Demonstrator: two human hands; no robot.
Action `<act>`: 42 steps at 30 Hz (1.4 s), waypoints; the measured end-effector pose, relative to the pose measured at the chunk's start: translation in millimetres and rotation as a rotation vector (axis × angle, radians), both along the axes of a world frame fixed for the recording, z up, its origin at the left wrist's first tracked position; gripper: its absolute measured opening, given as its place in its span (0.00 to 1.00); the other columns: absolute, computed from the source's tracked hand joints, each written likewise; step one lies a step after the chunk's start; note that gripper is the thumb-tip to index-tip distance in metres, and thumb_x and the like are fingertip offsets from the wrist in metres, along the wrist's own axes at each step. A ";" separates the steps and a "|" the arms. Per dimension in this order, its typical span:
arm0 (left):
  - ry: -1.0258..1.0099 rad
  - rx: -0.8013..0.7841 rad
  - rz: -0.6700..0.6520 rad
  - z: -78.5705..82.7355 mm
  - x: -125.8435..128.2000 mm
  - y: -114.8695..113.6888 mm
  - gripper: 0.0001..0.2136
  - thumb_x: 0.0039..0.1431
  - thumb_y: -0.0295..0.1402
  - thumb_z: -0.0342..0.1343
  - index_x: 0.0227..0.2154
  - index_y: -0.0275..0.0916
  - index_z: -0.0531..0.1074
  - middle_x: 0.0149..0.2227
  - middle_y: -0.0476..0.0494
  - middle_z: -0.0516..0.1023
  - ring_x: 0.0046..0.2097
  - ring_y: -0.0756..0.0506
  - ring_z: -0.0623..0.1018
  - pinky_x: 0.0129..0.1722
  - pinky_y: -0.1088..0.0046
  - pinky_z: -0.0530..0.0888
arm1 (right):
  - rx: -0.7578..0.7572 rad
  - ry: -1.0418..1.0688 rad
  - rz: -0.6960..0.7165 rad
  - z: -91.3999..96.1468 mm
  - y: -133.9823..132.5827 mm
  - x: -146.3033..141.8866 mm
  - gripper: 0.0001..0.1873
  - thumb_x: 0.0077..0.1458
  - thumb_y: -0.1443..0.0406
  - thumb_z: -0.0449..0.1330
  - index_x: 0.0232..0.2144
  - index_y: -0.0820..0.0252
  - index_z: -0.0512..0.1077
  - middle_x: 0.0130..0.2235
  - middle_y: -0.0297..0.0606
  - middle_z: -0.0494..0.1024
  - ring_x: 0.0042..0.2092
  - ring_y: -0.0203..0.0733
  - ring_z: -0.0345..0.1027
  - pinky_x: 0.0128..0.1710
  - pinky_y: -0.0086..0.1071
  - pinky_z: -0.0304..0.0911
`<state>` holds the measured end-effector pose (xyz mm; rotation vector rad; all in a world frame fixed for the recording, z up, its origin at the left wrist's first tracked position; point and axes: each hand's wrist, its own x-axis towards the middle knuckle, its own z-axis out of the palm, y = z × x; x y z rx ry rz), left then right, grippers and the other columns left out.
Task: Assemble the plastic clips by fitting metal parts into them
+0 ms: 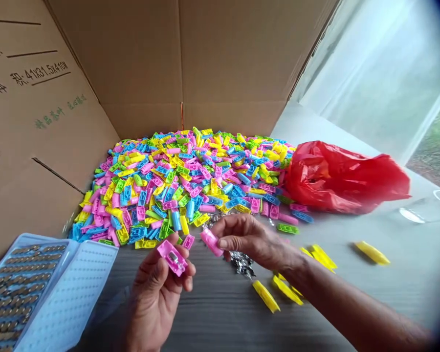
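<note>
In my left hand (161, 286) I hold a pink plastic casing half (172, 257), its hollow side up, with small metal parts inside. My right hand (245, 239) pinches another pink casing piece (211, 242), rounded side up, a short gap to the right of the first. Beneath my right hand lies a small heap of shiny metal pieces (242, 265), partly covered by the hand. A large pile of pink, blue, yellow and green casing pieces (183, 176) spreads behind both hands.
At the left lies a blue tray (91, 264) with rows of round coin-like cells (20, 288). Several yellow pieces (266, 296) lie about my right forearm. A red plastic bag (352, 181) rests right of the pile. Cardboard walls (139, 58) rise behind and at the left.
</note>
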<state>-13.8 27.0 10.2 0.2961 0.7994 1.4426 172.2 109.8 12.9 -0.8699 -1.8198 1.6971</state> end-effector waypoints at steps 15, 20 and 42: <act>0.013 -0.015 0.023 4.6 -4.0 -10.4 0.14 0.40 0.30 0.71 0.34 0.40 0.82 0.29 0.45 0.84 0.28 0.47 0.81 0.23 0.80 0.77 | 0.530 -0.444 0.402 -2.2 -20.9 -26.4 0.15 0.42 0.83 0.57 0.22 0.60 0.74 0.26 0.33 0.71 0.29 0.35 0.64 0.31 0.28 0.61; 0.008 0.005 0.054 3.2 -6.0 -14.3 0.13 0.39 0.30 0.72 0.32 0.39 0.82 0.27 0.45 0.84 0.26 0.48 0.81 0.22 0.81 0.77 | 0.644 -0.546 0.165 -2.9 -39.7 -19.4 0.14 0.57 0.76 0.49 0.33 0.63 0.74 0.37 0.42 0.70 0.35 0.39 0.66 0.33 0.31 0.61; 0.034 0.031 -0.012 -4.5 4.3 -27.5 0.10 0.42 0.30 0.70 0.32 0.42 0.82 0.32 0.44 0.85 0.32 0.43 0.83 0.28 0.76 0.79 | 0.176 0.073 -0.545 -4.9 -88.2 0.7 0.04 0.51 0.60 0.66 0.30 0.51 0.76 0.32 0.34 0.77 0.34 0.39 0.71 0.35 0.31 0.70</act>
